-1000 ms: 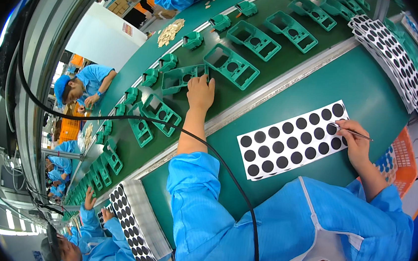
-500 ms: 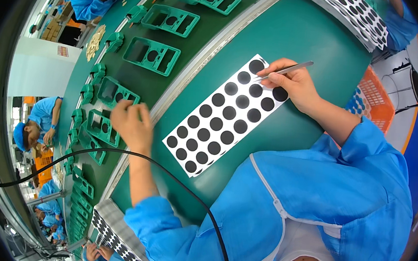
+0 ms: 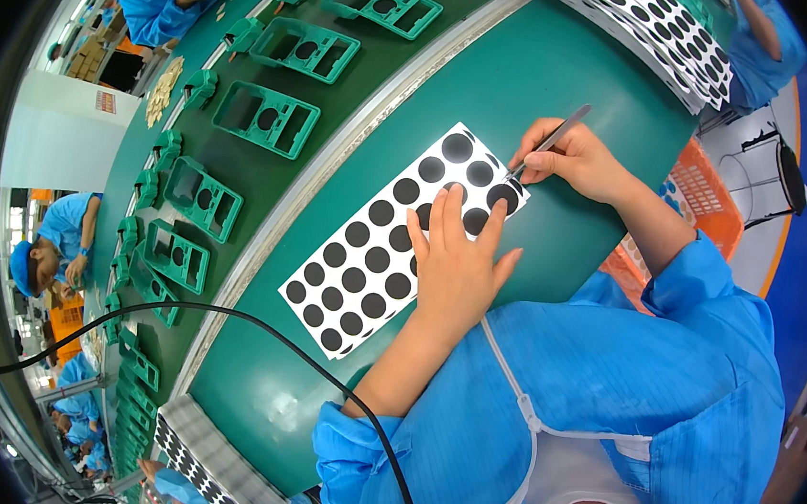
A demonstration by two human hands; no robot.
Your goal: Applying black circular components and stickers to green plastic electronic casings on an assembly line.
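Note:
A white sheet [image 3: 314, 280] with rows of round black stickers lies slantwise on the green tabletop. My left hand [image 3: 457, 266] rests on its right half, fingers spread and palm down, covering some of the stickers. In my right hand [image 3: 574, 163] are metal tweezers [image 3: 562, 130], pinched between thumb and fingers. Their tips point down at the sheet's right end, close to a black sticker [image 3: 501, 198] beside my left fingers. Whether the tips touch that sticker, I cannot tell.
Beyond a pale rail, green plastic housings [image 3: 267, 118] stand in a row on the line. Sticker sheets [image 3: 667, 35] are stacked at the far right, others [image 3: 204, 446] at the lower left. An orange basket [image 3: 715, 198] is at right. A black cable [image 3: 254, 317] crosses the view. Co-workers sit opposite.
My left hand has come from over the green housings, rightward onto the sheet, and its fingers are now laid flat. The tweezers have moved to the sheet's right end, held more steeply.

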